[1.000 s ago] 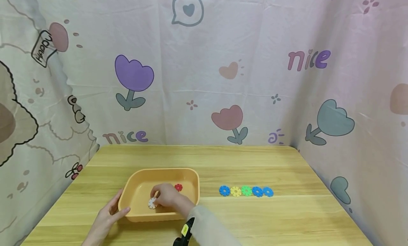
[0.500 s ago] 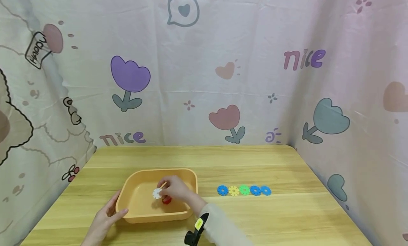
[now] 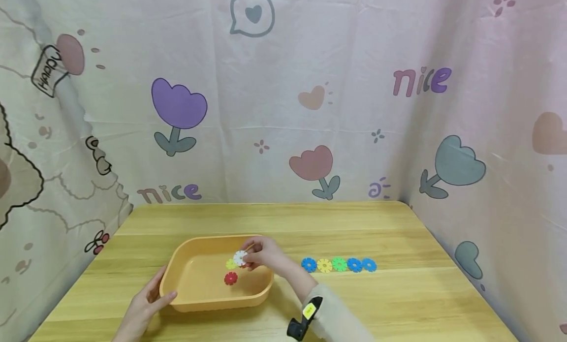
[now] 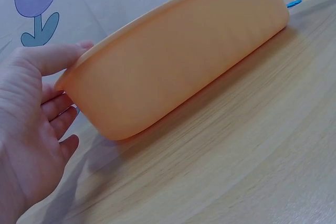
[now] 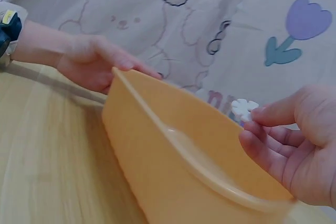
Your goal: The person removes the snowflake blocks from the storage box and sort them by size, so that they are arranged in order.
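Note:
A white snowflake disc point(image 3: 239, 257) is pinched between the thumb and fingertips of my right hand point(image 3: 269, 253), over the right part of a yellow-orange plastic basin point(image 3: 221, 304). In the right wrist view the notched disc point(image 5: 243, 109) stands above the basin's rim. My left hand point(image 3: 142, 303) holds the basin's left end, thumb at the rim and the other fingers along the outer wall. Inside the basin lie a red disc point(image 3: 231, 278) and a yellow disc point(image 3: 231, 264). Another bit of red shows just under the white disc, mostly hidden.
To the right of the basin, a row of discs lies on the wooden table point(image 3: 398, 302): a blue disc point(image 3: 308, 264), a yellow one point(image 3: 325, 265), a green one point(image 3: 339, 264) and two more blue ones. A printed curtain point(image 3: 248, 174) hangs behind the table.
My right hand has lifted the white disc and carried it right and back across the basin, uncovering the yellow disc. The left hand keeps its hold on the basin.

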`<act>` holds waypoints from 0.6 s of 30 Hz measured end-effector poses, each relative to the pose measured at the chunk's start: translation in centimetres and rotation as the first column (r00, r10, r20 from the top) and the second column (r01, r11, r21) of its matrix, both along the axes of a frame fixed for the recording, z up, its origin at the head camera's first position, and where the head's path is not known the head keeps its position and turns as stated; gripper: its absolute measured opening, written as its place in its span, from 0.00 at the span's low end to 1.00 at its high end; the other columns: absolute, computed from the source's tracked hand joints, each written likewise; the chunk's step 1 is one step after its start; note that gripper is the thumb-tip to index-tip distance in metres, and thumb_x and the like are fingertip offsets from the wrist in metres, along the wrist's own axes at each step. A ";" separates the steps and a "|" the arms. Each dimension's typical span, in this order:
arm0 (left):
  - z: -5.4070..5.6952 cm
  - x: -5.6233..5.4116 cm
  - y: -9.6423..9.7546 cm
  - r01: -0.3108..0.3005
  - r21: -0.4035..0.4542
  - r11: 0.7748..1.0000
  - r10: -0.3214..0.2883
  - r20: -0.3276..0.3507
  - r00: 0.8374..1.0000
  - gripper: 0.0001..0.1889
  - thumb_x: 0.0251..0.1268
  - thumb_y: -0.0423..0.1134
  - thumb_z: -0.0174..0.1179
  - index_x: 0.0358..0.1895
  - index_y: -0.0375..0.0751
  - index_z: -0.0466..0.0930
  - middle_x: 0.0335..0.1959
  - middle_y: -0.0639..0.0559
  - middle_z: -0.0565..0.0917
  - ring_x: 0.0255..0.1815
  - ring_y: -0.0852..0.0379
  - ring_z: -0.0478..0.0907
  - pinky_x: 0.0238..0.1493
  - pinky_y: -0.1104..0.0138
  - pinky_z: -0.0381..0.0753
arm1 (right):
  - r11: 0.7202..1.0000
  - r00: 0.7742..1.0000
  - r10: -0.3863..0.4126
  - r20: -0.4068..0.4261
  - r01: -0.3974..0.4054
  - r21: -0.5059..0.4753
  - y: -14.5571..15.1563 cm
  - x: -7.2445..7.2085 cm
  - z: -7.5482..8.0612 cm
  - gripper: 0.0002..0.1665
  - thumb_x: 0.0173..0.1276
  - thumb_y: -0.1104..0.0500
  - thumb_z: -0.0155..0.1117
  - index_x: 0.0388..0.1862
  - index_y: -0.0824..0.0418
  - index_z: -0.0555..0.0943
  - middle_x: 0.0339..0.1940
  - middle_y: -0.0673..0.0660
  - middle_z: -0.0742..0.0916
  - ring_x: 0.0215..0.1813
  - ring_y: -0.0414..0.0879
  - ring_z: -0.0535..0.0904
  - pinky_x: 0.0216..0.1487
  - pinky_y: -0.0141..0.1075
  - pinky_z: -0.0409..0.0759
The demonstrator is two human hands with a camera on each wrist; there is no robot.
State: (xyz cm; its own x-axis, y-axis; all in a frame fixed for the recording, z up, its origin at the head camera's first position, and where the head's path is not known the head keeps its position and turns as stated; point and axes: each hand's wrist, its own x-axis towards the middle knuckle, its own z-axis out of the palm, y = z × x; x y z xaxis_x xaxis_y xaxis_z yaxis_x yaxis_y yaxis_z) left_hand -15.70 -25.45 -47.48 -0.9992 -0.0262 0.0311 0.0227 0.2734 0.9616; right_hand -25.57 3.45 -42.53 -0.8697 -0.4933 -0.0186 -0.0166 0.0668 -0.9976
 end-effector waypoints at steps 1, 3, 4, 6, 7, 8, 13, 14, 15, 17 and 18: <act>0.0 0.0 0.0 0.000 -0.001 1.000 0.000 0.001 1.000 0.39 0.65 0.37 0.57 0.72 0.30 0.43 0.70 0.29 0.46 0.46 0.92 0.57 0.45 0.89 0.62 | 1.000 1.000 -0.002 -0.004 0.002 0.000 0.5 -0.1 0.0 0.11 0.59 0.74 0.61 0.42 0.71 0.78 0.25 0.55 0.81 0.24 0.44 0.78 0.29 0.38 0.83; 0.0 0.0 0.0 0.004 -0.001 1.000 -0.004 0.006 1.000 0.39 0.65 0.37 0.56 0.72 0.31 0.42 0.70 0.29 0.46 0.45 0.92 0.56 0.45 0.89 0.62 | 1.000 1.000 -0.008 -0.003 0.008 -0.007 1.7 -0.2 -0.1 0.12 0.60 0.73 0.61 0.44 0.72 0.77 0.26 0.55 0.81 0.26 0.44 0.78 0.31 0.38 0.83; 0.0 0.0 0.0 0.005 0.004 1.000 -0.005 0.007 1.000 0.40 0.65 0.37 0.56 0.72 0.31 0.42 0.71 0.29 0.45 0.45 0.93 0.56 0.45 0.89 0.62 | 1.000 1.000 -0.010 -0.002 0.010 -0.014 2.2 -0.2 -0.2 0.13 0.60 0.73 0.60 0.45 0.73 0.76 0.27 0.55 0.80 0.26 0.44 0.78 0.32 0.38 0.83; 0.0 0.0 0.0 0.008 0.016 1.000 -0.008 0.009 1.000 0.40 0.65 0.37 0.56 0.72 0.30 0.41 0.71 0.29 0.45 0.45 0.93 0.56 0.45 0.89 0.62 | 0.999 1.000 -0.017 -0.003 0.017 -0.027 3.3 -0.4 -0.4 0.14 0.60 0.73 0.60 0.46 0.74 0.75 0.27 0.55 0.80 0.27 0.43 0.78 0.33 0.38 0.83; 0.0 0.0 -0.1 0.009 0.022 1.000 -0.009 0.005 1.000 0.40 0.65 0.36 0.56 0.72 0.30 0.41 0.70 0.28 0.45 0.45 0.92 0.57 0.45 0.89 0.63 | 0.999 1.000 -0.020 0.000 0.020 -0.040 3.7 -0.4 -0.5 0.15 0.60 0.73 0.59 0.47 0.75 0.75 0.28 0.55 0.80 0.27 0.43 0.78 0.34 0.38 0.83; 0.0 0.1 -0.1 0.010 0.027 1.000 -0.010 0.001 1.000 0.40 0.65 0.36 0.56 0.72 0.29 0.41 0.70 0.28 0.45 0.46 0.92 0.57 0.45 0.89 0.63 | 0.998 1.000 -0.023 0.006 0.024 -0.052 4.2 -0.4 -0.6 0.15 0.60 0.74 0.59 0.47 0.76 0.74 0.28 0.55 0.80 0.27 0.43 0.78 0.34 0.38 0.83; -0.1 0.1 0.0 0.012 0.039 0.999 -0.012 -0.012 1.000 0.39 0.65 0.34 0.56 0.72 0.28 0.41 0.70 0.27 0.45 0.46 0.91 0.58 0.45 0.88 0.64 | 0.995 0.998 -0.064 0.013 0.065 -0.082 6.6 -0.6 -0.8 0.16 0.59 0.75 0.59 0.47 0.77 0.73 0.29 0.55 0.80 0.27 0.44 0.78 0.33 0.33 0.81; -0.1 0.1 0.1 0.014 0.039 0.999 -0.014 -0.010 1.000 0.39 0.65 0.34 0.56 0.72 0.28 0.41 0.70 0.27 0.45 0.46 0.91 0.58 0.45 0.88 0.64 | 0.994 0.997 -0.077 0.011 0.078 -0.080 7.2 -0.6 -0.8 0.16 0.58 0.75 0.59 0.47 0.77 0.73 0.29 0.54 0.80 0.27 0.43 0.78 0.32 0.33 0.81; 0.0 0.1 0.1 0.016 0.039 0.999 -0.016 -0.008 1.000 0.40 0.65 0.35 0.56 0.72 0.29 0.41 0.70 0.27 0.45 0.46 0.91 0.58 0.45 0.88 0.64 | 0.993 0.996 -0.089 0.008 0.090 -0.078 7.8 -0.6 -0.8 0.16 0.59 0.74 0.59 0.47 0.77 0.73 0.29 0.54 0.80 0.28 0.43 0.78 0.32 0.32 0.81; 0.0 0.0 0.1 0.020 0.035 0.999 -0.020 -0.003 1.000 0.40 0.65 0.36 0.56 0.72 0.29 0.40 0.70 0.28 0.45 0.47 0.91 0.58 0.45 0.89 0.63 | 0.991 0.993 -0.117 -0.002 0.116 -0.064 9.0 -0.5 -0.9 0.16 0.59 0.73 0.60 0.47 0.77 0.73 0.29 0.54 0.80 0.28 0.43 0.78 0.33 0.33 0.80; 0.0 0.0 0.1 0.020 0.034 0.999 -0.020 0.000 1.000 0.40 0.65 0.36 0.56 0.72 0.30 0.40 0.70 0.28 0.45 0.46 0.91 0.58 0.45 0.89 0.63 | 0.990 0.992 -0.129 -0.003 0.128 -0.060 9.6 -0.5 -0.9 0.16 0.60 0.72 0.60 0.47 0.76 0.73 0.29 0.55 0.80 0.28 0.43 0.78 0.33 0.34 0.81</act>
State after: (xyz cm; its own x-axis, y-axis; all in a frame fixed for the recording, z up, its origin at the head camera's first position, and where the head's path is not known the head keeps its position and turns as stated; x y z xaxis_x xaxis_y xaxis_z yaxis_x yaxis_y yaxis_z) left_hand -15.68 -25.37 -47.48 -0.9995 -0.0077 0.0306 0.0278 0.2399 0.9704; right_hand -26.02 13.09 -43.47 -0.9259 -0.3776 0.0139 -0.0190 0.0096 -0.9998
